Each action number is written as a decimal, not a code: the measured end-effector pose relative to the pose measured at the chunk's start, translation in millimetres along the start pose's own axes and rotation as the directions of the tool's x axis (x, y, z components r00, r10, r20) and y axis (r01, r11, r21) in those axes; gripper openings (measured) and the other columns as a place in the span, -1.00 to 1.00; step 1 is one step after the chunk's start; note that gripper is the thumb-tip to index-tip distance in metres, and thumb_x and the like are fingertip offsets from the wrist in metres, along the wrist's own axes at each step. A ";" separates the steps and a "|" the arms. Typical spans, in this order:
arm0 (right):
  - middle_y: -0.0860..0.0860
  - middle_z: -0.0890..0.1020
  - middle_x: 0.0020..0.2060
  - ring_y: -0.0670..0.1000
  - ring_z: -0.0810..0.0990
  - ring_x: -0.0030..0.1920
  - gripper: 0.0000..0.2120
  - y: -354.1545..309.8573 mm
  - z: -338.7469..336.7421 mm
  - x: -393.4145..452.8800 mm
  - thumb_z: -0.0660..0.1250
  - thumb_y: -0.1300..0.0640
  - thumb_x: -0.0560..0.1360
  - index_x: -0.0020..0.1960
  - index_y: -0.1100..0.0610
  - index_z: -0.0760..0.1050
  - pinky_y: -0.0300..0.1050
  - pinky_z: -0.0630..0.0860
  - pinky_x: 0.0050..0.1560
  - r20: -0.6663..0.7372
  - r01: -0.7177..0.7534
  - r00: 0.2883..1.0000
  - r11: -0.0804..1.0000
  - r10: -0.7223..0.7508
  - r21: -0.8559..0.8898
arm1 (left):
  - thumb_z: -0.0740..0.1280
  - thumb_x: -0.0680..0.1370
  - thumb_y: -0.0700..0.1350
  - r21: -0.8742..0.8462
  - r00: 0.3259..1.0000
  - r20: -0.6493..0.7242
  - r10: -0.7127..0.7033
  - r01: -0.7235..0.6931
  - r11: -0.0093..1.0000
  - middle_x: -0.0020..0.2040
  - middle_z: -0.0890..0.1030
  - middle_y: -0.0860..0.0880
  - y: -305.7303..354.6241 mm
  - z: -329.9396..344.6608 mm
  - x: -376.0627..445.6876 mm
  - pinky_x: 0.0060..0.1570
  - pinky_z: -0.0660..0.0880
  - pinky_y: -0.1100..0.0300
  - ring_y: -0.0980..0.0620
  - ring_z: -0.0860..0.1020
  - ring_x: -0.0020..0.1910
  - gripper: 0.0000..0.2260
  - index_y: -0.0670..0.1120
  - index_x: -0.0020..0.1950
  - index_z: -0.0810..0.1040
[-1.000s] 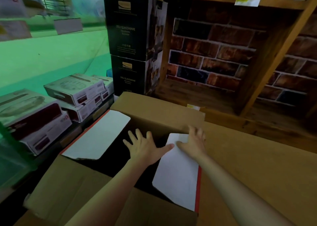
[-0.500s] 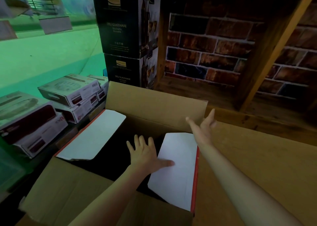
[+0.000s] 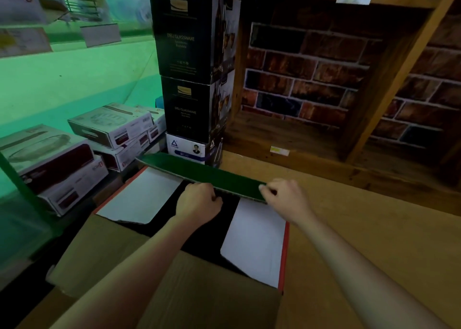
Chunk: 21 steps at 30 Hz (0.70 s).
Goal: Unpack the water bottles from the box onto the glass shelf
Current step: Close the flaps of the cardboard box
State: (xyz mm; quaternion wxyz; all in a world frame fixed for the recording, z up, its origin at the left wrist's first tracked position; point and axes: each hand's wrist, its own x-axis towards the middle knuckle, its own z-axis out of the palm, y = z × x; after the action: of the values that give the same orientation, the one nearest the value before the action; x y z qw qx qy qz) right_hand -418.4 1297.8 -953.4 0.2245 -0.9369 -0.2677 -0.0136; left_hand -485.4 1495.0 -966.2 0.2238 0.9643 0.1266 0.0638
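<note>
A large brown cardboard box [image 3: 174, 291] stands open right below me. Its far flap [image 3: 207, 174] shows a dark green face and lies almost level over the opening. My left hand [image 3: 199, 201] curls its fingers round the flap's near edge at the middle. My right hand [image 3: 284, 199] pinches the same edge at its right corner. Two white side flaps, left [image 3: 142, 196] and right [image 3: 254, 238], lie partly over the dark inside. No water bottles can be seen inside the box.
Two black "Deli Glassware" cartons [image 3: 189, 41] are stacked behind the box on a smaller white one [image 3: 187, 150]. White product boxes [image 3: 109, 126] lie stacked at the left beside green-tinted glass [image 3: 62, 79]. A wooden shelf unit [image 3: 287, 139] with a brick backing stands at the right.
Both hands left the white flaps and took hold of the far flap. It swung from upright, brown side facing me, down towards me, so its green face now shows.
</note>
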 end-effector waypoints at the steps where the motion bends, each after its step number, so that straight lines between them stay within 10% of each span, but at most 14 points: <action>1: 0.00 0.46 -0.28 -0.03 0.42 -0.25 -0.62 -4.1 5.6 -1.5 0.11 0.00 0.62 -0.24 0.18 0.51 -0.14 0.32 -0.28 0.047 0.040 0.998 0.996 -0.036 -0.081 | 0.29 0.51 -0.06 0.013 1.000 -0.010 0.007 -0.007 1.000 -0.19 0.60 -0.11 -5.3 -2.8 -0.3 -0.23 0.44 0.16 -0.08 0.56 -0.14 -0.79 -0.19 -0.17 0.58; 8: 0.06 0.53 0.02 0.03 0.46 0.04 -0.65 -11.5 39.5 -16.1 0.04 0.04 0.61 -0.01 0.20 0.55 -0.06 0.45 -0.05 0.209 0.129 0.976 0.927 -0.056 -0.352 | 0.17 0.60 -0.14 0.067 0.945 0.255 0.205 -0.229 0.971 0.44 0.34 -0.08 -32.1 -12.6 -15.4 0.42 0.22 0.07 -0.07 0.27 0.44 -0.63 -0.10 0.42 0.35; 14: 0.00 0.31 0.42 0.01 0.25 0.41 -0.54 -64.3 23.0 -35.7 0.02 -0.09 0.62 0.45 0.09 0.29 -0.03 0.22 0.36 0.346 0.310 0.915 0.909 -0.207 -0.277 | 0.10 0.63 -0.16 0.123 0.915 0.359 0.181 -0.239 0.963 0.54 0.15 -0.05 -40.3 -24.1 -27.1 0.49 0.10 0.08 -0.05 0.12 0.52 -0.60 -0.08 0.48 0.25; 21: 0.06 0.01 0.54 0.07 -0.07 0.53 -0.32 -138.1 46.1 -87.1 0.17 -0.25 0.52 0.53 -0.01 0.08 0.13 -0.10 0.51 0.465 0.610 0.741 0.775 -0.485 -0.165 | 0.12 0.62 -0.17 0.089 0.962 0.254 0.096 -0.122 0.989 0.46 0.33 -0.06 -53.8 -64.4 -36.6 0.38 0.22 0.11 -0.06 0.31 0.42 -0.64 -0.11 0.43 0.33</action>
State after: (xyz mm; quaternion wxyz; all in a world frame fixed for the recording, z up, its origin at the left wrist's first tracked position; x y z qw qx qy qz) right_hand -567.5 1378.8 -950.4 0.0031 -0.8199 -0.5684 0.0687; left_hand -543.7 1558.5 -935.3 0.1839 0.9804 0.0474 -0.0522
